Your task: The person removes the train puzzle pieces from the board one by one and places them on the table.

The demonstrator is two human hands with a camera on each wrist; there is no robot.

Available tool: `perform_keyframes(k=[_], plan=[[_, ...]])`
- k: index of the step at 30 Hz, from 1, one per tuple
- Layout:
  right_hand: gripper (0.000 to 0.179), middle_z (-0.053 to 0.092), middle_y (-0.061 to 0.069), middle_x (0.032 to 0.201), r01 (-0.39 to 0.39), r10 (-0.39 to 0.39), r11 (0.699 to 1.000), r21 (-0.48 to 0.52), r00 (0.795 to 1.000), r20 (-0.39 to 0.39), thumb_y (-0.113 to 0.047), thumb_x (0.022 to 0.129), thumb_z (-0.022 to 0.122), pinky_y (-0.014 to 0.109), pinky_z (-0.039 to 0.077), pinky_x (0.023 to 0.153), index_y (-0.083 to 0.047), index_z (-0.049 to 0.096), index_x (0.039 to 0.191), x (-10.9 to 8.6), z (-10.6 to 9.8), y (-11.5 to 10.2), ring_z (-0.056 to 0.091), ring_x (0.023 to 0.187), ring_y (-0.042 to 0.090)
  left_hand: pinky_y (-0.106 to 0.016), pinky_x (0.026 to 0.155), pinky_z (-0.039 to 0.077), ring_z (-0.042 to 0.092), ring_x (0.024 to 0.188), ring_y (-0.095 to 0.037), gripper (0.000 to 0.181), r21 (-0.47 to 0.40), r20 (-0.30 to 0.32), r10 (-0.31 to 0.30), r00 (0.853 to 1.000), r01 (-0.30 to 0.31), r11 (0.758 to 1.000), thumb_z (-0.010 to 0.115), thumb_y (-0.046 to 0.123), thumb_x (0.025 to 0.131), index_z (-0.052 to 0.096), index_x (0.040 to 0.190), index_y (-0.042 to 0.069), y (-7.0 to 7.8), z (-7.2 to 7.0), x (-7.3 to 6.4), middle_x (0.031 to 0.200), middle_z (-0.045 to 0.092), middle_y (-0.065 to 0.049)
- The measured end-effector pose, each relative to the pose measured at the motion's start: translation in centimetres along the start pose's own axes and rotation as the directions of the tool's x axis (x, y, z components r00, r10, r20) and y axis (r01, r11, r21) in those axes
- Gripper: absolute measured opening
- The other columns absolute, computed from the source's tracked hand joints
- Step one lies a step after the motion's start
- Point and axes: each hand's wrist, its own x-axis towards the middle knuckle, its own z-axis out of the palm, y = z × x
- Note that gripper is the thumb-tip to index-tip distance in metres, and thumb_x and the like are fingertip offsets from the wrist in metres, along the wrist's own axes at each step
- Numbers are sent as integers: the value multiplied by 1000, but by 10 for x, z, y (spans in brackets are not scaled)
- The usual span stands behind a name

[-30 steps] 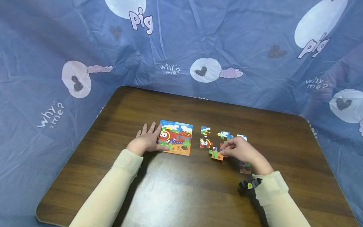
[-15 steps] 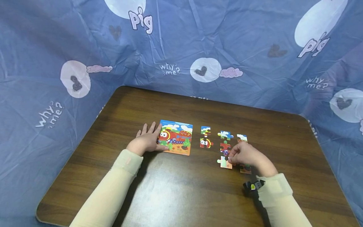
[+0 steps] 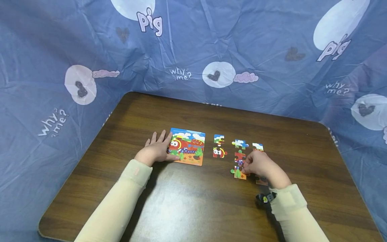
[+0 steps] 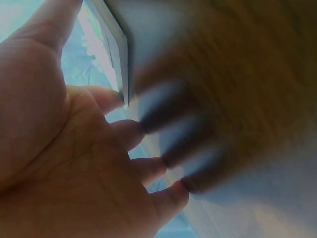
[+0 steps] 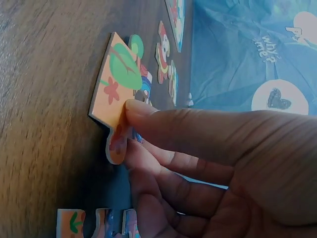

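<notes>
My right hand (image 3: 260, 168) pinches a jigsaw piece (image 5: 111, 96) between thumb and fingers. The piece shows orange ground, a green cactus and a small red flower; in the right wrist view it is slightly tilted, close over the table. In the head view it sits right at the near end of the middle column of pieces, below a red train piece (image 3: 240, 156). My left hand (image 3: 155, 151) lies with spread fingers at the left edge of a square train picture board (image 3: 189, 144), its thumb on the lower left corner.
Two joined pieces, one a train face (image 3: 217, 153), lie between the board and the middle column. A right column with a cloud piece (image 3: 258, 147) is partly hidden by my right hand. A black device (image 3: 266, 198) hangs at my right cuff. A blue printed cloth (image 3: 181, 50) stands behind the brown table (image 3: 181, 208).
My right hand has carried the cactus piece rightward and nearer to me, to the near end of the middle column, then shifted it slightly back left. My left hand has stayed still.
</notes>
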Motion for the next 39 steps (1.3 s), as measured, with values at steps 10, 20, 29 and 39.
perform_keyframes(k=[10, 20, 29, 39], plan=[[24, 63, 1, 65, -27, 27, 1000, -11, 1000, -13, -10, 83, 85, 33, 43, 55, -7, 65, 69, -2, 1, -2, 52, 61, 18, -63, 116, 4, -9, 150, -47, 113, 21, -2, 2, 1000, -2, 1000, 69, 63, 89, 3, 165, 13, 6, -4, -8, 168, -5, -18], [23, 65, 3, 68, -64, 63, 998, -18, 998, -4, -12, 85, 84, 36, 46, 63, -6, 68, 70, -2, 0, -3, 56, 66, 19, -63, 116, 4, -8, 149, -48, 115, 22, -9, 10, 1000, -9, 1000, 68, 67, 87, 3, 165, 14, 4, -3, -6, 168, -4, -19], [25, 64, 2, 70, -2, 1, 1000, -19, 1000, -29, -21, 89, 81, 35, 46, 58, -7, 68, 72, 0, -7, -2, 54, 65, 18, -64, 116, 5, -7, 149, -48, 115, 19, -12, 11, 1000, -11, 1000, 69, 66, 87, 3, 165, 13, 4, -4, -7, 168, -4, -19], [19, 67, 2, 73, 122, -117, 992, 37, 985, -125, -22, 91, 78, 36, 45, 62, -6, 75, 81, 5, -7, -13, 54, 68, 18, -63, 116, 5, -7, 149, -48, 113, 19, -12, 7, 1000, -7, 1000, 69, 65, 88, 4, 165, 13, 6, -5, -8, 168, -3, -19]])
